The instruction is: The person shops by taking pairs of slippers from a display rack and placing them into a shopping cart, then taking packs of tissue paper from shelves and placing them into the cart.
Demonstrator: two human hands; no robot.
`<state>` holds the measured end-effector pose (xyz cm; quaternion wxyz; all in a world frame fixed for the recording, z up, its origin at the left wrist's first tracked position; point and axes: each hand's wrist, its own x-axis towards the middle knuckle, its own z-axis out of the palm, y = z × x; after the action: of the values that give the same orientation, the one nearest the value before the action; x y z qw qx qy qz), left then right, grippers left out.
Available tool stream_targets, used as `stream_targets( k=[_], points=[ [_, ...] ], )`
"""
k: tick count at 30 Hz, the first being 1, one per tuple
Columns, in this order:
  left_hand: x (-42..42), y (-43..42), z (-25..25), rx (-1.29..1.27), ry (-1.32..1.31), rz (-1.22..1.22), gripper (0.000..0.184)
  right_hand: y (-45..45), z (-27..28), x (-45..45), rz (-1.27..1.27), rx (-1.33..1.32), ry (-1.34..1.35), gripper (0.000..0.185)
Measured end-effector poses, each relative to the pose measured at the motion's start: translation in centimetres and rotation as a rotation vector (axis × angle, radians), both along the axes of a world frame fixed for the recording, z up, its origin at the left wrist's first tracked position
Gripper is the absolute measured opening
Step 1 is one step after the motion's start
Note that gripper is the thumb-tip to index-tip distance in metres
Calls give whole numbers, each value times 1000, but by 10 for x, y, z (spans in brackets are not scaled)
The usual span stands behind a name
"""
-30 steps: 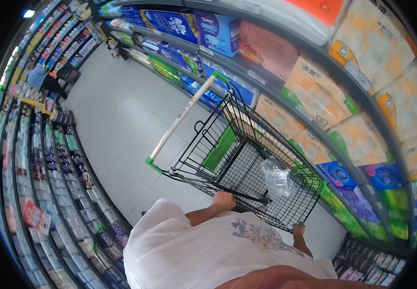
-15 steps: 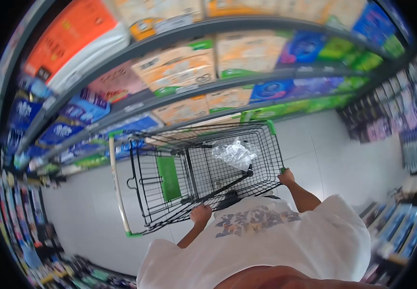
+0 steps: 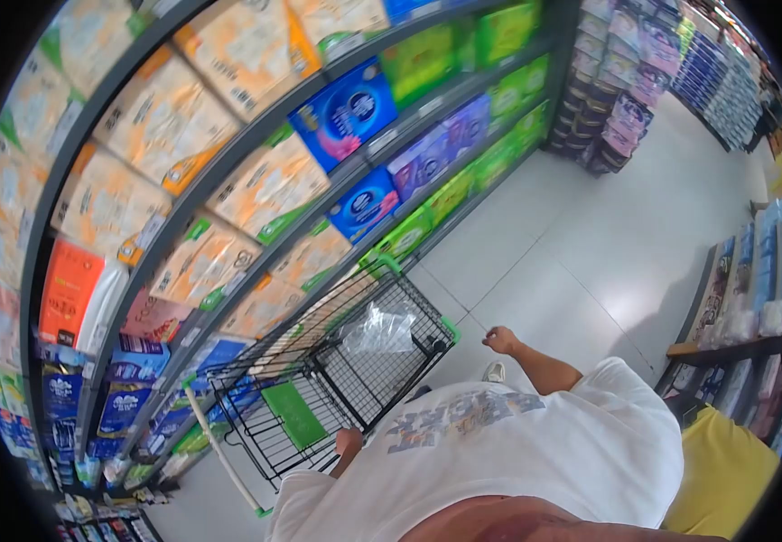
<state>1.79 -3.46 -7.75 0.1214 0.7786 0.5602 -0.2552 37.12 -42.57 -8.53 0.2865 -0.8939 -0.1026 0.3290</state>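
Observation:
A black wire shopping cart (image 3: 245,432) with green corners stands in front of my body, its pale handle bar (image 3: 219,452) at the lower left. A crumpled clear plastic bag (image 3: 378,331) lies in its basket, and a green panel (image 3: 293,415) sits near the handle end. My left hand (image 3: 349,442) is closed on the cart's near side rim, its fingers partly hidden. My right hand (image 3: 500,340) is off the cart, over the floor past the front corner. Its fingers are loosely bent with nothing in them.
Shelves of packaged tissues (image 3: 256,190) curve along the left, close to the cart. A display of boxed goods (image 3: 612,90) stands at the aisle's far end. More shelves (image 3: 761,271) line the right. Yellow fabric (image 3: 725,470) shows beside my shirt. Pale tiled floor (image 3: 535,262) lies ahead.
My right hand has let go of the cart's front rim and moved away from it. The view has turned right; the cart now sits lower left and angled. My left hand stays on the rim.

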Motion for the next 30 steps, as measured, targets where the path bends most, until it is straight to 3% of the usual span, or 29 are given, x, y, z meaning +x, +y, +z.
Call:
stream_targets(
  k=[2, 4, 5, 6, 7, 11, 14, 17, 18, 20, 21, 22, 23, 25, 27, 29, 30],
  points=[
    [28, -22, -2, 31, -12, 97, 34, -64, -38, -7, -66, -30, 7, 38],
    [63, -40, -34, -129, -109, -214, 37, -136, -71, -12, -204, -64, 56, 34],
    [76, -47, -40, -210, -148, -376, 38, -169, -72, -17, -315, -74, 121, 33],
    [102, -77, -20, -219, -283, -303, 41, -204, -71, -23, -376, -109, 155, 34],
    [141, -124, 30, -232, -415, -225, 43, -237, -67, -33, -435, -148, 192, 36],
    [212, -178, 12, -432, -468, -330, 48, -329, -44, -59, -716, -126, 297, 31],
    [242, -185, 16, -518, -319, -574, 60, -372, -46, -80, -891, -92, 295, 29],
    [259, -182, -5, -569, -411, -524, 66, -383, -60, -102, -999, -39, 333, 28],
    [274, -191, 5, -576, -413, -542, 66, -385, -69, -106, -1046, 16, 359, 28],
    [299, -211, 33, -721, -486, -321, 65, -381, -109, -118, -1124, 83, 462, 30],
    [315, -218, 27, -735, -493, -336, 65, -376, -103, -122, -1173, 172, 512, 30],
    [330, -224, 16, -791, -483, -104, 66, -364, -91, -121, -1222, 266, 555, 30],
    [343, -232, 4, -839, -458, 129, 66, -350, -78, -118, -1214, 197, 526, 30],
    [367, -250, -12, -798, -379, 104, 67, -345, -55, -103, -1206, 197, 537, 32],
    [385, -262, -23, -585, -395, -171, 67, -349, -49, -84, -1045, 153, 589, 34],
    [401, -267, -19, -517, -261, -245, 64, -366, -43, -56, -1092, 157, 557, 33],
    [390, -233, -51, -526, -259, -261, 64, -378, -38, -38, -1094, 129, 538, 34]
  ],
)
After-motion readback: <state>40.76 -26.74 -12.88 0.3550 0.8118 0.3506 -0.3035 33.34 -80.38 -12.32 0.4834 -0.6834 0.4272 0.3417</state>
